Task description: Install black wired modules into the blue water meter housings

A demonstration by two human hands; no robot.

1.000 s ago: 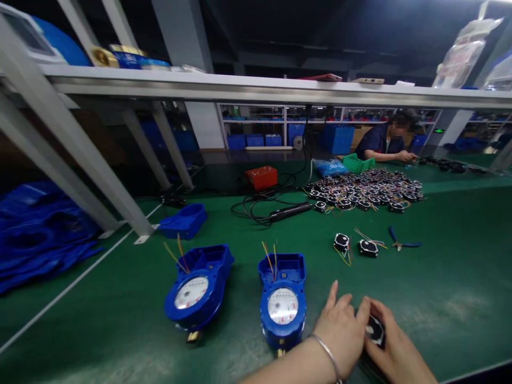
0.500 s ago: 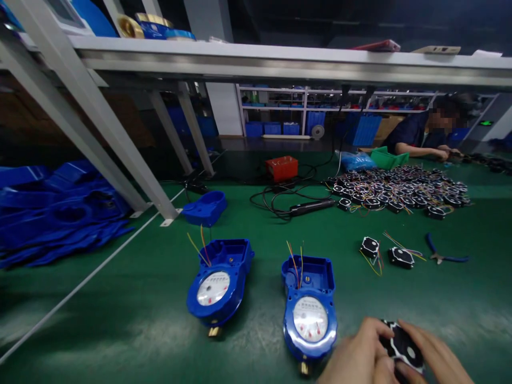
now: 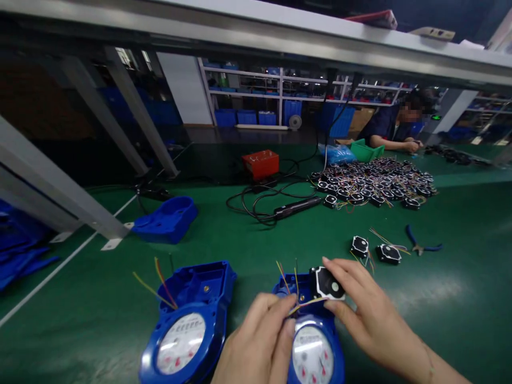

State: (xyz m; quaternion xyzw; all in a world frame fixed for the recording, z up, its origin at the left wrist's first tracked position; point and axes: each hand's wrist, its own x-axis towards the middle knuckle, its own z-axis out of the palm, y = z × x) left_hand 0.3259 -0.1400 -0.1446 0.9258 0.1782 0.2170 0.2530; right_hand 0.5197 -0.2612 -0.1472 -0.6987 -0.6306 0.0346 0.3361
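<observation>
- Right hand (image 3: 368,314): fingers grasp the black module (image 3: 327,284), lower centre, above the meter (image 3: 311,356).
- Left hand (image 3: 260,341): fingertips pinch a yellow wire (image 3: 310,303) beside the module.
- Second meter (image 3: 188,328): lower left, untouched.

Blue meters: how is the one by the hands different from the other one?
The left hand pinches the wires of the right meter and the right hand holds a black module over it; the left meter lies untouched, its wires sticking up free. The left meter lies slanted, the right meter straight. Both are blue with white dials.
</observation>
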